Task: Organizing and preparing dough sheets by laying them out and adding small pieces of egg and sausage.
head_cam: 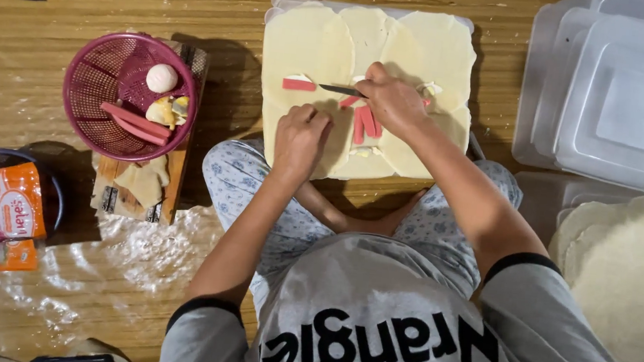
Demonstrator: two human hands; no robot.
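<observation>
Right hand point(394, 101) grips a dark knife point(342, 90) over pink sausage strips point(367, 122); left hand point(301, 132) curled closed.

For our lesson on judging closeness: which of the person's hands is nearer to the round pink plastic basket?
Left. The left hand rests on the pale wrappers, closer to the round pink plastic basket. The right hand, holding the black knife, lies farther away.

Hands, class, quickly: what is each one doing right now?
Left hand: closed, pressing on the pale wrapper.
Right hand: closed on the knife.

Pale yellow wrappers point(311, 46), red sausage strips point(367, 122), magenta basket point(92, 72), black knife point(342, 90)
</observation>
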